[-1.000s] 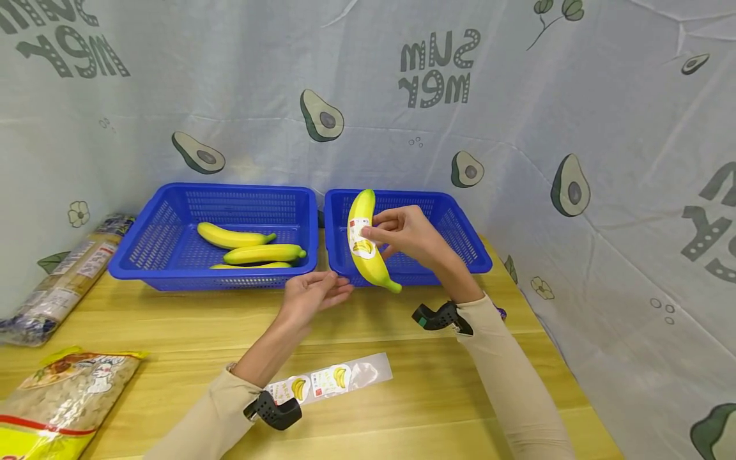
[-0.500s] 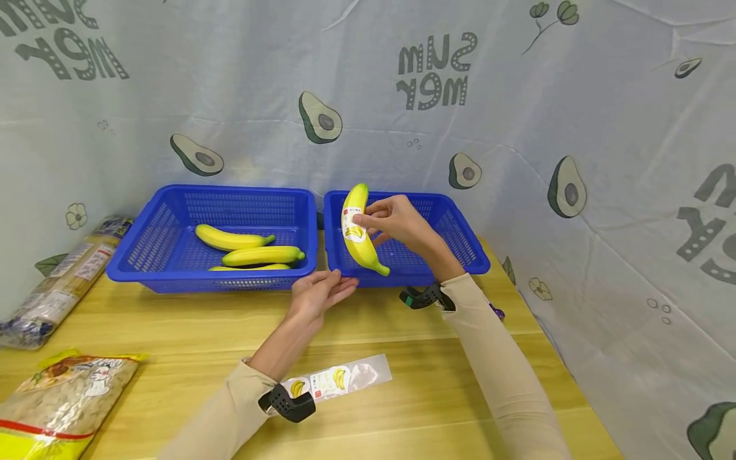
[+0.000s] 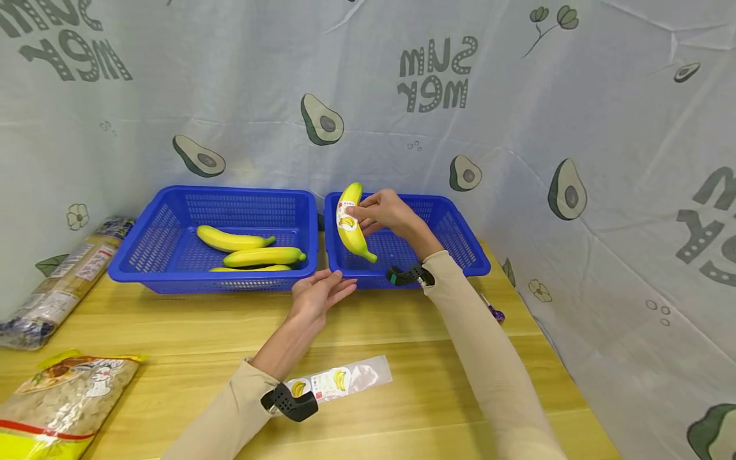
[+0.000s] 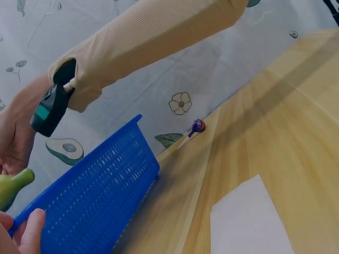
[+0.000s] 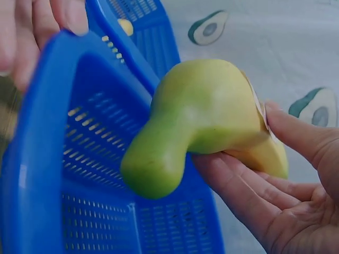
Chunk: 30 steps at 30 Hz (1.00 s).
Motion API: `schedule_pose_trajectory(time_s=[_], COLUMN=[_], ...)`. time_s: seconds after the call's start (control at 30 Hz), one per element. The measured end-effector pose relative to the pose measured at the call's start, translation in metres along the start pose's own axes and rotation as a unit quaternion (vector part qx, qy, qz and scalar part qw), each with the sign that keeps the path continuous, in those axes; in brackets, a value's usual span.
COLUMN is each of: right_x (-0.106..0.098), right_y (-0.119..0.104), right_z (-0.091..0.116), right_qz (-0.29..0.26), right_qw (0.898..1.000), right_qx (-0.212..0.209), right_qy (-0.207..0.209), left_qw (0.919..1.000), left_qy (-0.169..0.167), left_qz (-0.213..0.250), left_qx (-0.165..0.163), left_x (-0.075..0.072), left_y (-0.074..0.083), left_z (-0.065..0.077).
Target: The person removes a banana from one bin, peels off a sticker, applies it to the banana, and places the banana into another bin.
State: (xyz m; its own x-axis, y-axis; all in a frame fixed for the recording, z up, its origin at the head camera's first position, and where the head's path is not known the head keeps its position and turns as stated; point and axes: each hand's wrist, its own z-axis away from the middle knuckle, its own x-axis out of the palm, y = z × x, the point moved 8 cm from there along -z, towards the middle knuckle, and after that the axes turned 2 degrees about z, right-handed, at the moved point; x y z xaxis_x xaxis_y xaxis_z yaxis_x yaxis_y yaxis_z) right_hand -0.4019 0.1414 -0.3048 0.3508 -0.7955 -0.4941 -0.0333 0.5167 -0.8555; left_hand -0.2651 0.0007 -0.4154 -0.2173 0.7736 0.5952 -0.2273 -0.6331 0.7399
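Observation:
In the head view my right hand [image 3: 386,211] holds a yellow banana [image 3: 352,239] between thumb and fingers, above the right blue basket [image 3: 402,279]. A white label [image 3: 346,216] with a banana picture lies on the banana's side, under my thumb. The stem end points down toward me; the right wrist view shows this green stem [image 5: 153,164] close up. My left hand [image 3: 315,297] pinches the near left corner of the same basket. In the left wrist view, its thumb and a finger lie on either side of the basket rim [image 4: 79,169].
Three bananas [image 3: 261,256] lie in the left blue basket [image 3: 213,278]. A clear strip with banana labels [image 3: 339,381] is on the wooden table [image 3: 402,421], partly behind my left wrist. Packaged food [image 3: 69,402] and a long noodle pack [image 3: 75,275] sit left; a lollipop [image 3: 496,313] lies right.
My right hand has carried the banana left and farther away, over the right basket. My left hand has moved slightly right along the corner and then stayed at the rim.

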Motion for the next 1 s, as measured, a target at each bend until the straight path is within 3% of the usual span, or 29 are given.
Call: schedule_pose_trajectory(time_s=[0.57,1.0], right_x=[0.009,0.019], right_y=[0.042,0.065], right_z=[-0.05,-0.067], right_qz=[0.003,0.027], right_qw=[0.997,0.99], right_qx=[0.071,0.124], right_qy=[-0.027,-0.058], left_qw=[0.9989,0.998], left_qy=[0.013,0.004], left_qz=[0.045,0.063], left_qx=[-0.008,-0.003], left_x=[0.001,0.001], left_y=[-0.003,-0.002], left_z=[-0.007,-0.006])
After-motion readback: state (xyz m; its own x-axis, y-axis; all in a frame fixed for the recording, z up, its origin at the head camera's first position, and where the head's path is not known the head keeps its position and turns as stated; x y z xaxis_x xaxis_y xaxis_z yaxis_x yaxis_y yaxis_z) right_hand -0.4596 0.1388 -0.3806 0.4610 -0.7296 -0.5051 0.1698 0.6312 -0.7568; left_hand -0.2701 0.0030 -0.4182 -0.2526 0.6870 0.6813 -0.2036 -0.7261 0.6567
